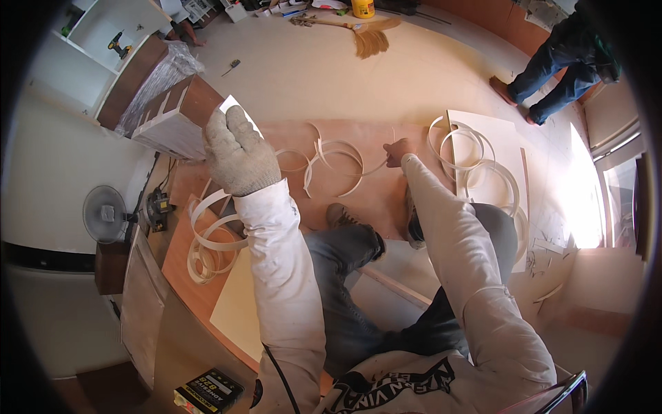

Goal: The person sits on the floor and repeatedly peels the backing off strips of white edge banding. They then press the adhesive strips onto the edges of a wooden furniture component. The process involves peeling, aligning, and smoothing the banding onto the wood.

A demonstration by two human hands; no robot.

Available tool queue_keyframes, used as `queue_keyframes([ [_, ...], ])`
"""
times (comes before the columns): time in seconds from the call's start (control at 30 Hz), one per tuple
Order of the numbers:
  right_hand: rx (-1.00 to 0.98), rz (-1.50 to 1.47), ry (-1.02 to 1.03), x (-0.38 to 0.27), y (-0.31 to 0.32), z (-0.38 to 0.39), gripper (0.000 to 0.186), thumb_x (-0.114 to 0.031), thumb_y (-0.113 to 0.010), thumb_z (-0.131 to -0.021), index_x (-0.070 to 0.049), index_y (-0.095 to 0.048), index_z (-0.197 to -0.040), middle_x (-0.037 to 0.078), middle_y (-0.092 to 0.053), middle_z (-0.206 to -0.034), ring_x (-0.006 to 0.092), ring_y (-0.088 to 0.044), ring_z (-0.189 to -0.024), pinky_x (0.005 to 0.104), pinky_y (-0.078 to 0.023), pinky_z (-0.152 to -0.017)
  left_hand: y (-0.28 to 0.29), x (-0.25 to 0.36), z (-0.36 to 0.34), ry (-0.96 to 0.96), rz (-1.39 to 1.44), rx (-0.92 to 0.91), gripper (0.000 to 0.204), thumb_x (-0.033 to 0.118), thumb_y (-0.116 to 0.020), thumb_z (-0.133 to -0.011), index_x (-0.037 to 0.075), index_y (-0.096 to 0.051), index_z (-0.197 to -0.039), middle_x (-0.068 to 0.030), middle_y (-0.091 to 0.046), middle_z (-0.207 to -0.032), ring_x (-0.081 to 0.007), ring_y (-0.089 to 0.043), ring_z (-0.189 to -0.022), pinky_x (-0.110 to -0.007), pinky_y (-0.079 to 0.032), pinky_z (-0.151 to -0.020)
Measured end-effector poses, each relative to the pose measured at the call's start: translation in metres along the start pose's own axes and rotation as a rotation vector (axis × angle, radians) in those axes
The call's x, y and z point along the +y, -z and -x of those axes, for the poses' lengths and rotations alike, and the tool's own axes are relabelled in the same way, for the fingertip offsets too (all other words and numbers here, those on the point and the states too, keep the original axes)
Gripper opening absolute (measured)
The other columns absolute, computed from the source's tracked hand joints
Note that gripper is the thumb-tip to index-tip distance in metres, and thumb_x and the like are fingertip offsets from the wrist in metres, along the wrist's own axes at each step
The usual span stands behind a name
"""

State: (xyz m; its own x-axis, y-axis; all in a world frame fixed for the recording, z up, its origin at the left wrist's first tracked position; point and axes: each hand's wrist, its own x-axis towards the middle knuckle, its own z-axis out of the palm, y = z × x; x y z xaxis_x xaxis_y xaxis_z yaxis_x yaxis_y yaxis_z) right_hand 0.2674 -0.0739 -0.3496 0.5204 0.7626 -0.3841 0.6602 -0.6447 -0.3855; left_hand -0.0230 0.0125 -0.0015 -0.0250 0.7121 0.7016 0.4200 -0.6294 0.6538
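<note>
My left hand (241,155), in a knitted work glove, is raised at left of centre with its fingers closed. A small white flat piece (231,105) sticks out past the fingertips; the rest of it is hidden behind the glove. My bare right hand (396,151) is stretched forward over the brown board (386,200), fingers closed in a pinch on a pale strip of edge banding (372,170). Between my hands, curled banding (362,165) lies in loops on that board. More coiled banding (493,155) rests right of my right hand, over a white panel (458,119).
More coils (200,265) lie by my left forearm. A brown box-like cabinet (176,107) stands beyond my left hand. At left are a fan (105,212) and a black tin (209,391). A broom (372,38) lies far off. Another person's legs (562,69) are at far right.
</note>
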Motion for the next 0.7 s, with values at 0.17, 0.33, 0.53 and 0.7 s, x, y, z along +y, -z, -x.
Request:
queue_keyframes([
  [0.17, 0.070, 0.182, 0.258, -0.012, -0.057, 0.011, 0.036, -0.036, -0.076, -0.080, -0.007, -0.065, -0.096, 0.010, -0.072, -0.091, 0.0262, -0.068, -0.084, 0.0381, -0.057, -0.081, -0.005, 0.005, -0.002, 0.053, 0.060, -0.071, 0.027, 0.023, -0.056, -0.096, -0.001, -0.063, -0.107, -0.0180, -0.067, -0.097, -0.0311, -0.066, -0.087, -0.041, -0.053, -0.076],
  [0.33, -0.026, -1.622, -0.397, -0.066, -0.058, 0.022, 0.031, -0.024, -0.073, -0.088, 0.005, -0.063, -0.095, 0.013, -0.064, -0.080, 0.0229, -0.066, -0.079, 0.0335, -0.063, -0.065, -0.010, 0.007, 0.001, -0.077, 0.056, 0.008, 0.025, 0.020, -0.059, -0.096, -0.005, -0.064, -0.096, -0.0081, -0.062, -0.078, -0.0156, -0.057, -0.066, -0.031, -0.047, -0.061],
  [0.53, -0.103, -1.627, -0.161, -0.113, -0.052, 0.019, 0.020, -0.016, -0.076, -0.085, -0.001, -0.065, -0.094, 0.003, -0.058, -0.075, 0.0196, -0.061, -0.069, 0.0334, -0.061, -0.064, -0.011, 0.009, 0.002, -0.145, 0.029, 0.025, 0.023, 0.018, -0.059, -0.096, -0.004, -0.065, -0.100, -0.0095, -0.064, -0.081, -0.0173, -0.060, -0.070, -0.031, -0.050, -0.066],
  [0.7, -0.152, -1.630, -0.093, -0.127, -0.063, 0.017, 0.017, -0.011, -0.074, -0.086, -0.002, -0.066, -0.098, 0.005, -0.067, -0.085, 0.0191, -0.066, -0.076, 0.0341, -0.058, -0.064, -0.006, 0.013, 0.007, -0.042, 0.061, -0.057, 0.023, 0.018, -0.059, -0.096, -0.004, -0.065, -0.100, -0.0097, -0.064, -0.082, -0.0182, -0.061, -0.071, -0.032, -0.050, -0.066],
])
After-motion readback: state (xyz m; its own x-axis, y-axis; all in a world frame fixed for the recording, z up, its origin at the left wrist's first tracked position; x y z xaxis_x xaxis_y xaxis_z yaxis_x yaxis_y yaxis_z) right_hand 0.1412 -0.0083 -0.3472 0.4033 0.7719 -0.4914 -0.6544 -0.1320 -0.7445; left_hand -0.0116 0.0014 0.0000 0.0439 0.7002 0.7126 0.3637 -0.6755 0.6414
